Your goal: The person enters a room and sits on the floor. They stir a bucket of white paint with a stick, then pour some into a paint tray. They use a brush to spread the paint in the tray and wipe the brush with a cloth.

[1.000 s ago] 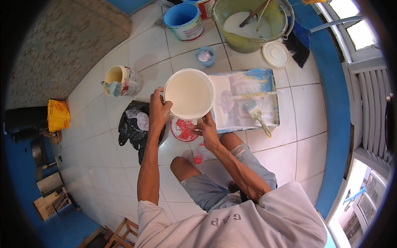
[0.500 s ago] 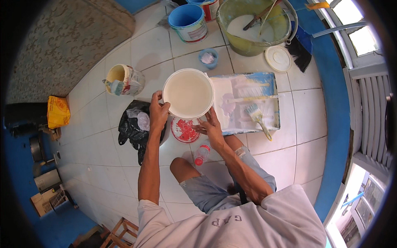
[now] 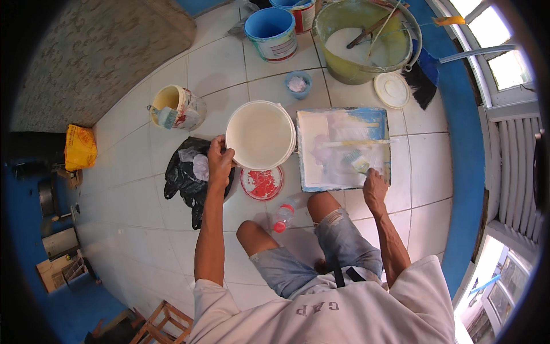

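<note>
Bare white floor tile lay open left of the crumpled black plastic bag. Ahead, the round white plastic bucket of pale paint stood just beside the blue rectangular paint tray, leaving only a narrow gap. Beyond them the small blue cup, blue tub and large green basin crowded the far tiles. The red-smeared round lid and clear plastic bottle blocked the near floor by the knees.

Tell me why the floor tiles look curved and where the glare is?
Head view: fisheye lens bends tile lines toward the dark round rim; daylight blows out the windows at right; the white bucket under the left hand and the tray by the right hand stay sharp.
</note>
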A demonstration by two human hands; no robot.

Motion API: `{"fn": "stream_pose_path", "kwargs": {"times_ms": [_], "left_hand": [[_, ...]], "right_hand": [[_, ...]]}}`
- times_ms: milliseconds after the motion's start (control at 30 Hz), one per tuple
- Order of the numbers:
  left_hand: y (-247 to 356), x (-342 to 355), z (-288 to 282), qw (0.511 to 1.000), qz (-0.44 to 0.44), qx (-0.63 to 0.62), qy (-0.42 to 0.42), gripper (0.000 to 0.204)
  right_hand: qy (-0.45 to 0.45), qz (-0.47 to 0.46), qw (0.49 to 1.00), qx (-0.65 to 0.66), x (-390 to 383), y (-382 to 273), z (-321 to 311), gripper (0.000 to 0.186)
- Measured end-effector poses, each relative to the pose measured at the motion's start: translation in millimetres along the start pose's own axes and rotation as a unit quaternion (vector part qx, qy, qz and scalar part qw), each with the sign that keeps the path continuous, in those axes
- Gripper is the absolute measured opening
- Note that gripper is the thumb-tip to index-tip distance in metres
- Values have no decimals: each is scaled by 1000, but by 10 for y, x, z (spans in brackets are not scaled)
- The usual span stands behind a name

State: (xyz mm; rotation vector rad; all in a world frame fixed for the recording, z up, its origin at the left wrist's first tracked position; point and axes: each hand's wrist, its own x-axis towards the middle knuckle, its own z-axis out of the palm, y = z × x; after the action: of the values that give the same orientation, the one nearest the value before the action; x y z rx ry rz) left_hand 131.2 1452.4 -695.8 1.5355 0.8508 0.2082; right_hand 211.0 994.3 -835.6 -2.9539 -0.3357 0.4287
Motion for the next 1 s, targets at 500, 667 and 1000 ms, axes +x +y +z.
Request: {"fn": "stream_pose_path", "kwargs": {"times_ms": [500,667,1000], "left_hand": [[34,36,-59,1000,25,4,0,44],[105,10,-6,1000,6,-9,12,43],[-214,254,8,982,-58,-100,151,45]], "right_hand": [[-23,-258,939,225,913,-1462,-1611,31],[-64,-295,943,141,652,-1301,-1825,27],[-113,-96,968,204,368,-443,-1428,28]]}}
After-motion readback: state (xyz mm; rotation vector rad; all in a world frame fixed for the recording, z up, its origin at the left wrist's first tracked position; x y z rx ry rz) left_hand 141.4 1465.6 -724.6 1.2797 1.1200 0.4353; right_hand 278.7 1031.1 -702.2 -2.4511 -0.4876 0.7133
